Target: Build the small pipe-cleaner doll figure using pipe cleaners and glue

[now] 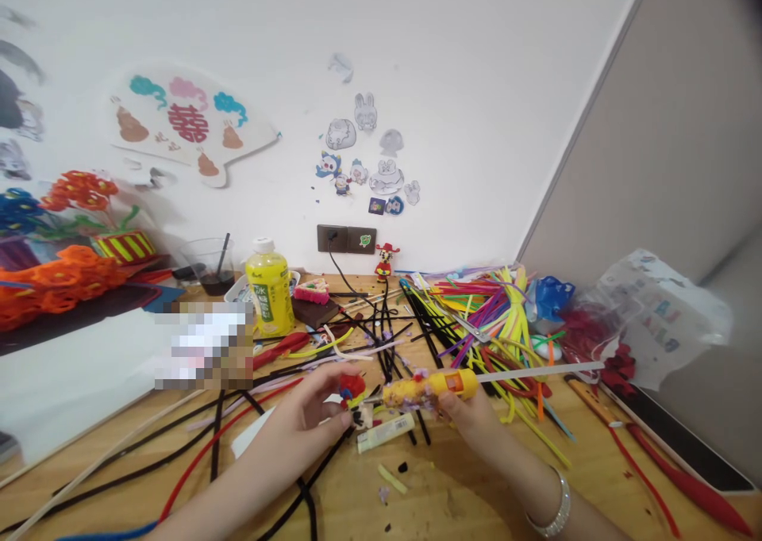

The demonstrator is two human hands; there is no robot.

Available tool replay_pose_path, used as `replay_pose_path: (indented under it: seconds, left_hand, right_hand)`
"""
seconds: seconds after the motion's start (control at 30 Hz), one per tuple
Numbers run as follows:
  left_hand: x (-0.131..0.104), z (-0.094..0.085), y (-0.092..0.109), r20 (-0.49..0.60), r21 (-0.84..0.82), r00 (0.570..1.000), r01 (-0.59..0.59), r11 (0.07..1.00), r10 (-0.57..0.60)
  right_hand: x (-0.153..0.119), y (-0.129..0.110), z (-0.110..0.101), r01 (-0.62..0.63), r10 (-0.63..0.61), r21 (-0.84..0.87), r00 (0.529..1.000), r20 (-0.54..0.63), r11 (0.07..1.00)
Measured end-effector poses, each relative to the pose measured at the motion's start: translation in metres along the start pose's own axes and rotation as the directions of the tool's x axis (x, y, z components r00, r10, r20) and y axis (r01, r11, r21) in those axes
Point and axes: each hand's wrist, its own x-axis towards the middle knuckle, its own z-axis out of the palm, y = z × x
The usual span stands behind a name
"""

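Observation:
My left hand (pixel 306 422) pinches a small red craft piece (pixel 352 388) low over the wooden table (pixel 452 501). My right hand (pixel 470 418), with a beaded bracelet on its wrist, grips a yellow glue gun (pixel 429 389) that lies level, its tip pointing left at the red piece. A pale glue stick (pixel 541 372) juts out of the gun's back toward the right. A small white tube (pixel 386 433) lies on the table just below both hands.
A pile of coloured pipe cleaners (pixel 488 315) lies behind the hands, black ones (pixel 381 327) spread at the middle. A yellow drink bottle (pixel 270 289), a plastic cup (pixel 209 265), orange pipe-cleaner flowers (pixel 59 275), white paper (pixel 65 374) and a plastic bag (pixel 648 311) ring the table.

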Motion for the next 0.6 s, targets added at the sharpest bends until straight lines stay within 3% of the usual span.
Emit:
replay_pose_path:
  seconds: [0.27,0.43,0.5,0.6]
  left_hand:
    - [0.001,-0.004,0.0,0.007,0.036,1.0,-0.03,0.999,0.03]
    - [0.001,-0.003,0.006,-0.006,0.031,1.0,-0.024,0.999,0.024]
    - [0.0,-0.003,0.01,-0.011,0.024,1.0,-0.009,1.0,0.009]
    - [0.0,-0.003,0.015,-0.035,0.028,0.999,-0.002,1.0,0.003]
  right_hand:
    - [-0.002,-0.002,0.0,0.021,-0.022,0.023,1.0,0.019,1.0]
    - [-0.001,-0.002,-0.003,0.111,-0.11,-0.126,0.994,0.012,0.986]
    - [0.004,-0.01,-0.008,0.197,-0.191,-0.323,0.98,0.053,0.926]
    - [0.013,-0.021,-0.018,0.246,-0.223,-0.709,0.966,0.127,0.661]
